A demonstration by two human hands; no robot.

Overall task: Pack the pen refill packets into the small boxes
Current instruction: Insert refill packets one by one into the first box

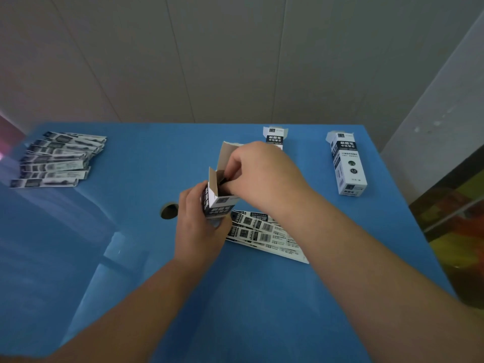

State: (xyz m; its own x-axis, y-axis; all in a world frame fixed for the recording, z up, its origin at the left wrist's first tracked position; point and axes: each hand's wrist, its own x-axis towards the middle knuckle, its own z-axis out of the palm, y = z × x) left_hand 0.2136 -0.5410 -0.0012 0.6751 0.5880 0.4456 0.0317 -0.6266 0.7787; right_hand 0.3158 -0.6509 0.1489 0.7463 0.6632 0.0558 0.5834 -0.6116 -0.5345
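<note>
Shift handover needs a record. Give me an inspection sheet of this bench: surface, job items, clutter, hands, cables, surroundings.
Surface: blue table, glossy, with a round hole.
Job items: open box held upright at centre; two more boxes standing at the back and right; packets fanned at far left; more packets lying under the hands.
Clutter: nothing seen.
Hands: left hand grips the open box; right hand has fingers at its mouth; what they hold is hidden.
Cables: nothing seen.
Surroundings: pale panelled wall; colourful blurred object at right.
</note>
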